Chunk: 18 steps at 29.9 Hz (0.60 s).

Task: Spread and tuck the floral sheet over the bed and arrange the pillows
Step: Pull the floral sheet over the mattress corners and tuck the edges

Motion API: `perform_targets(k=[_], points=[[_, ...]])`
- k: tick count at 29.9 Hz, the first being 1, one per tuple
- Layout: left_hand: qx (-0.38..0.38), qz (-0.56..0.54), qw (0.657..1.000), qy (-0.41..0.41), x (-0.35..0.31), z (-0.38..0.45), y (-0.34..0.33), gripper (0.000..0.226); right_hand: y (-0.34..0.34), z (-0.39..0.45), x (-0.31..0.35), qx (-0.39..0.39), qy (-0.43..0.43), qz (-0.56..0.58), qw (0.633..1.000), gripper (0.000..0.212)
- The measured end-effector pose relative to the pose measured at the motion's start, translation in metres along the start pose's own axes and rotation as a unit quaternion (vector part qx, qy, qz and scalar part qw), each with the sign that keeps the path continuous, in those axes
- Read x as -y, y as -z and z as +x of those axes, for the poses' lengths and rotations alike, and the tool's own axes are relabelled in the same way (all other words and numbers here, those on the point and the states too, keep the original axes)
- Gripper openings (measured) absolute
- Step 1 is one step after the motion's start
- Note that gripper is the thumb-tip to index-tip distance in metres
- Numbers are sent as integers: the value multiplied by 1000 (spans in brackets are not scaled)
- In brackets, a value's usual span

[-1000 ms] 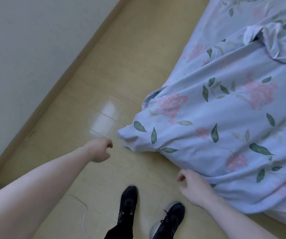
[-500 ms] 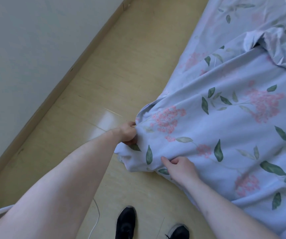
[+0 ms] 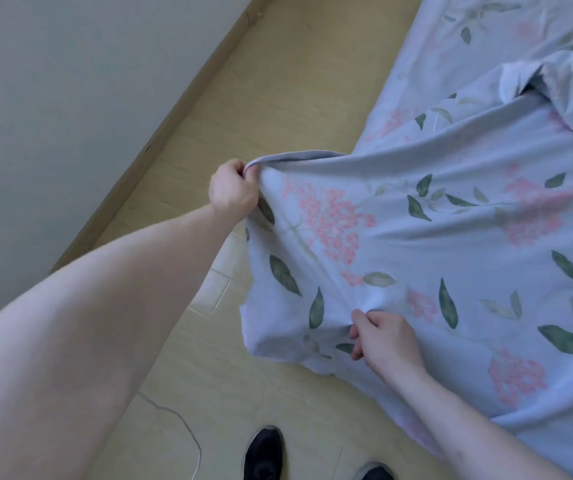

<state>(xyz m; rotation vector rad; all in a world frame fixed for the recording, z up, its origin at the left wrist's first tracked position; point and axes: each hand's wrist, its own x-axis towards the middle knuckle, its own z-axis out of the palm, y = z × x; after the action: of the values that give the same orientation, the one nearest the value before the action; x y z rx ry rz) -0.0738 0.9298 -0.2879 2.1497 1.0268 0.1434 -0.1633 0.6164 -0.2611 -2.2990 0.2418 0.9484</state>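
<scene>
Beside the bed's near corner, the floral sheet (image 3: 434, 237) is pinched at its hem by the left hand (image 3: 232, 192) and bunched in the right hand (image 3: 387, 336). Spreading is judged only begun: folds remain, the corner hangs untucked over the floor (image 3: 278, 81), and no pillows are seen.

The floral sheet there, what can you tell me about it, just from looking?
The pale blue floral cotton-looking sheet is printed with pink flower clusters and green leaves. It lies creased across the bed on the right, with one corner hanging over the tan floor. The left hand grips its folded upper edge and lifts it; the right hand pinches a gather of cloth lower down. A rumpled, turned-over fold sits at the upper right. It is not yet spread flat or tucked.
</scene>
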Motion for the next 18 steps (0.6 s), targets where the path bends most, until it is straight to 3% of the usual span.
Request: perform_targets(k=[2, 5, 8, 10, 13, 15, 18], points=[[48, 9, 999, 24, -8, 8, 0, 24, 6, 1, 10, 7, 17, -18, 1000, 42], [126, 46, 987, 90, 13, -4, -8, 45, 2, 5, 17, 19, 26, -65, 997, 41], [192, 106, 969, 110, 55, -44, -11, 26, -8, 15, 9, 11, 22, -74, 997, 39], [261, 200, 941, 81, 88, -76, -11, 29, -18, 18, 1, 5, 32, -51, 998, 40], [385, 306, 870, 43, 135, -127, -13, 49, -32, 9, -17, 10, 49, -46, 998, 35], [440, 290, 847, 72, 153, -158, -19, 61, -36, -5, -33, 5, 46, -52, 998, 25], [447, 219, 859, 121, 159, -190, -37, 59, -32, -20, -65, -16, 50, -168, 984, 28]])
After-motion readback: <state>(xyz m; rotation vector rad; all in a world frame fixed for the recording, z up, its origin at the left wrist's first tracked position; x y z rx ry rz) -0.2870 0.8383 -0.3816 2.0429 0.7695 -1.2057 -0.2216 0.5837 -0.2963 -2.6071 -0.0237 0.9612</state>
